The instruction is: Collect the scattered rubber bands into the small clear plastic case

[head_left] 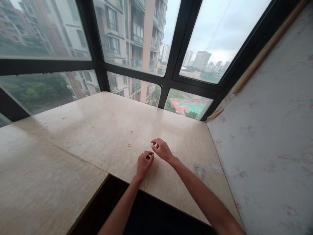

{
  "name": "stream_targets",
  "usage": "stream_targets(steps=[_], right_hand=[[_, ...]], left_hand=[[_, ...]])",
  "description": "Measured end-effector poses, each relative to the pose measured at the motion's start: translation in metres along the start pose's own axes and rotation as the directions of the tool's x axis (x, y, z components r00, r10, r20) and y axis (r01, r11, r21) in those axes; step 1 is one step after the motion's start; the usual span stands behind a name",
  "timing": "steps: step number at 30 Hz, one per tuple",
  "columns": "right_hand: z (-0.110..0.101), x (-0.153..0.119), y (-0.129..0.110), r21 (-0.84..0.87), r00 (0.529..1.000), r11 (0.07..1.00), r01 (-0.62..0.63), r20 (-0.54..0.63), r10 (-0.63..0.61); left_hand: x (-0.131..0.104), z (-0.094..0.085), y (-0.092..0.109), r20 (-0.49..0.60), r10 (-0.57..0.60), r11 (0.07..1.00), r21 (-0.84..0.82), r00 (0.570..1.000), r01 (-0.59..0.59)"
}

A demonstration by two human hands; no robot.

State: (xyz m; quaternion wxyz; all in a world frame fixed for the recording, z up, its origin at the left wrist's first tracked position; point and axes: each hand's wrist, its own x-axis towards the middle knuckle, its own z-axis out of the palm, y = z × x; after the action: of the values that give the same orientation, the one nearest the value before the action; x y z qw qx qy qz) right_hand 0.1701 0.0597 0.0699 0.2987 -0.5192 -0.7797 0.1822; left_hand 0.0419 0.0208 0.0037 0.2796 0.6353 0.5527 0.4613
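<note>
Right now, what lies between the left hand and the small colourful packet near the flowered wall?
In the head view, the right forearm crosses between the left hand and packet, with pale tabletop showing either side.

Lying flat on the pale, marbled desk [97, 120]: a near ring [129, 146], a middle ring [131, 133] a little beyond it, and a far ring [153, 124] farther back and off to the right. Thin, small, round and open-centred (coppery in the nearer two, fainter in the far one), and spaced apart.
</note>
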Motion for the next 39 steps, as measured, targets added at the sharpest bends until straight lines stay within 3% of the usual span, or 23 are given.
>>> stream_targets(steps=[5, 12, 19, 24, 29, 39], right_hand=[[0.022, 0.072, 0.026, -0.171, 0.991, 0.982, -0.076, 0.093, 0.093], [0.027, 0.143, 0.076, -0.500, 0.946, 0.849, -0.174, 0.154, 0.284], [0.039, 0.182, 0.087, -0.704, 0.944, 0.710, -0.001, 0.234, 0.234], [0.044, 0.191, 0.091, -0.759, 0.925, 0.637, 0.133, 0.325, 0.195], [0.036, 0.186, 0.097, -0.765, 0.905, 0.609, 0.211, 0.389, 0.175], [0.008, 0.144, 0.107, -0.690, 0.887, 0.680, 0.248, 0.445, 0.127]], left_hand=[[0.000, 0.001, -0.001, -0.011, -0.012, 1.000, -0.024, 1.000, 0.012], [0.000, 0.003, -0.002, -0.039, -0.058, 0.997, -0.056, 0.998, 0.056], [-0.001, 0.006, -0.001, -0.044, -0.095, 0.995, -0.032, 0.995, 0.094], [0.000, 0.007, -0.001, -0.058, -0.093, 0.996, -0.014, 0.994, 0.093], [0.000, 0.008, -0.001, -0.069, -0.077, 0.997, -0.004, 0.995, 0.076], [0.002, 0.008, -0.001, -0.074, -0.082, 0.997, -0.010, 0.994, 0.081]])
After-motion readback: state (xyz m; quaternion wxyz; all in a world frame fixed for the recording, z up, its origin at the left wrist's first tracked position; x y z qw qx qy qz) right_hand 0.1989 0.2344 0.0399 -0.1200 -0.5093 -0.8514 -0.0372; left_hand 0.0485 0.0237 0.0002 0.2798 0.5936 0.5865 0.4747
